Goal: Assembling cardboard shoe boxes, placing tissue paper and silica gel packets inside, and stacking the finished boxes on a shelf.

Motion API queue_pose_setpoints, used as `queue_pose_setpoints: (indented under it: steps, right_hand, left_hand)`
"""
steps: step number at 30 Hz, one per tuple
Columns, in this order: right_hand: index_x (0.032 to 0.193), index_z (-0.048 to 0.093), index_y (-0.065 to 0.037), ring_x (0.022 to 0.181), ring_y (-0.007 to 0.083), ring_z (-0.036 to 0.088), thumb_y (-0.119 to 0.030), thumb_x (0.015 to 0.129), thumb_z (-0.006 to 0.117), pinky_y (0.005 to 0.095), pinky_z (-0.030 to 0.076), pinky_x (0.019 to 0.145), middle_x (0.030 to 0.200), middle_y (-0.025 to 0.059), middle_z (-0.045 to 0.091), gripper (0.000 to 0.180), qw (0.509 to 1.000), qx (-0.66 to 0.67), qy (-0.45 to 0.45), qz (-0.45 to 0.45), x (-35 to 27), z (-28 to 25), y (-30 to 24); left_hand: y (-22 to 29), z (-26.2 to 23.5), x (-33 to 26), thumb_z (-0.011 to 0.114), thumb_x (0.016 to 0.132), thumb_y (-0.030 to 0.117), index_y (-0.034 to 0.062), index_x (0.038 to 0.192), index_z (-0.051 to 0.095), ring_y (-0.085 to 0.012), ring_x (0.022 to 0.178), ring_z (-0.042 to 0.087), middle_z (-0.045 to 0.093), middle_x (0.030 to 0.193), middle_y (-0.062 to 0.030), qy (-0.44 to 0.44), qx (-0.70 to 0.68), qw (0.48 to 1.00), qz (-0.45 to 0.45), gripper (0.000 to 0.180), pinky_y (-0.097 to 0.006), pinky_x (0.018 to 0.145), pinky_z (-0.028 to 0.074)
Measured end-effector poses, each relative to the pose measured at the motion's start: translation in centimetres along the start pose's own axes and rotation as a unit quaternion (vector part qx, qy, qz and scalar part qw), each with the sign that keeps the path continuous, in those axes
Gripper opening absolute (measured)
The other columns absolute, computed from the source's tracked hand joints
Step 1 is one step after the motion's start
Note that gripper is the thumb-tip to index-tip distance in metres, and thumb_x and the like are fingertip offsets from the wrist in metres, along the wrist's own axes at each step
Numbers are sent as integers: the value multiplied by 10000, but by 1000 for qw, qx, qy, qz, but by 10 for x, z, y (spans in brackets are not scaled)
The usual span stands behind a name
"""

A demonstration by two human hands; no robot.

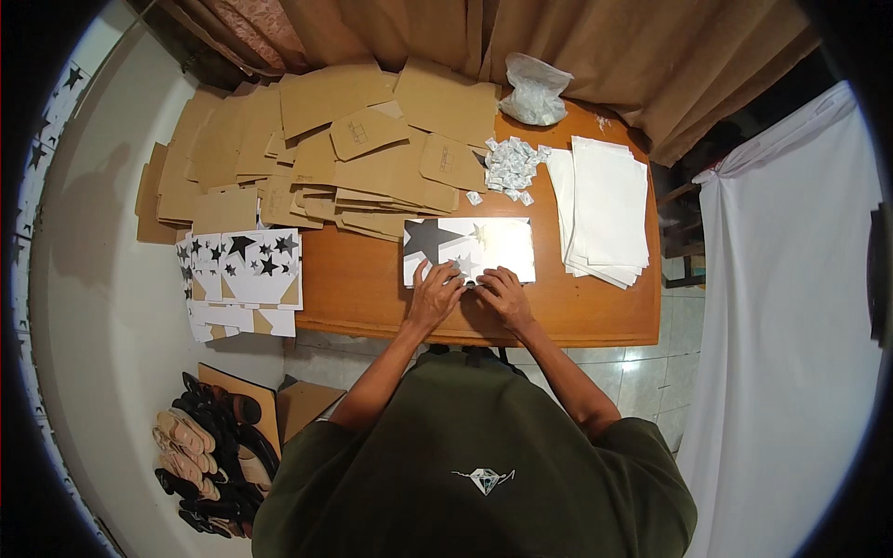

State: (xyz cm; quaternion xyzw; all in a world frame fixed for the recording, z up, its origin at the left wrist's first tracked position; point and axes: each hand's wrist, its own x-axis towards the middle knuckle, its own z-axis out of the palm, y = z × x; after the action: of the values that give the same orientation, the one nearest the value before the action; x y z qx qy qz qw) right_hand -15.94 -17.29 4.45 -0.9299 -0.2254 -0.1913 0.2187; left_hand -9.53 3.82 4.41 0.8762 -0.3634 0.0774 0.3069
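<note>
A white cardboard box printed with dark and silver stars lies closed near the front edge of the wooden table. My left hand grips its near edge left of the middle, fingers bent over the top. Just to the right, my right hand holds the same edge with curled fingers. Between the hands a small dark gap shows at the front of the box. Both thumbs are partly hidden.
Flat brown cardboard pieces cover the table's back left. Star-printed sheets lie at the left. Small white packets and a plastic bag sit behind the box. White paper is stacked right; sandals stand below left.
</note>
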Motion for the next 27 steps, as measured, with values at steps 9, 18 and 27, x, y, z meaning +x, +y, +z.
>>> queue_pose_setpoints:
  steps: [9, 18, 27]
  right_hand:
    - [1064, 700, -60, 1190, 281, 590, -93, 763, 753, 490, 457, 1063, 1182, 86, 650, 308, 999, -11, 22, -25, 1, 1, 1]
    - [1123, 694, -63, 1175, 291, 597, -121, 750, 771, 495, 472, 1046, 1182, 84, 650, 385, 999, -18, 24, -27, 0, 5, 5]
    - [1121, 699, -71, 1160, 285, 609, -130, 754, 783, 491, 474, 1037, 1156, 69, 669, 381, 999, -31, 10, -25, -4, 10, 6]
  left_hand:
    - [-2, 1, 1, 792, 831, 158, 75, 984, 726, -250, 1217, 592, 696, 1096, -58, -11, 24, 1000, 15, 186, -559, 1104, 313]
    - [-7, 6, -3, 790, 832, 143, 105, 995, 752, -227, 1216, 591, 690, 1093, -25, 9, 33, 998, 44, 171, -550, 1111, 326]
    - [-6, 7, -3, 778, 848, 137, 88, 986, 739, -228, 1196, 614, 708, 1086, -25, 17, 23, 998, 49, 151, -543, 1110, 337]
